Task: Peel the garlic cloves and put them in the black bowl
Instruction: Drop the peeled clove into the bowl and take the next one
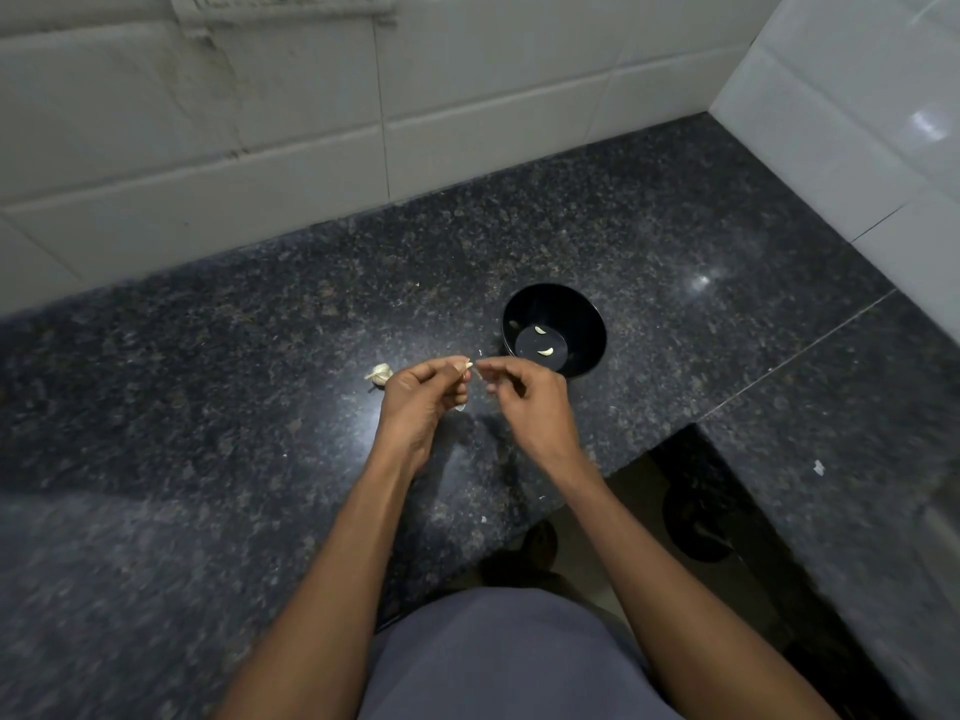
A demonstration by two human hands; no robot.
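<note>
Above the dark granite counter (260, 407), the left hand (421, 402) is pinching a garlic clove (466, 367) between curled fingers. The right hand (524, 402) is pinching at its skin, fingertips nearly touching. Two peeled cloves (544, 351) are lying in the black bowl (592, 324) just beyond. A garlic bulb (379, 375) is sitting beside the left hand.

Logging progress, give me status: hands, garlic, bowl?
Left hand pinching a clove, right hand pulling its skin. Two cloves in bowl. Garlic bulb on counter. Nothing blocking.
</note>
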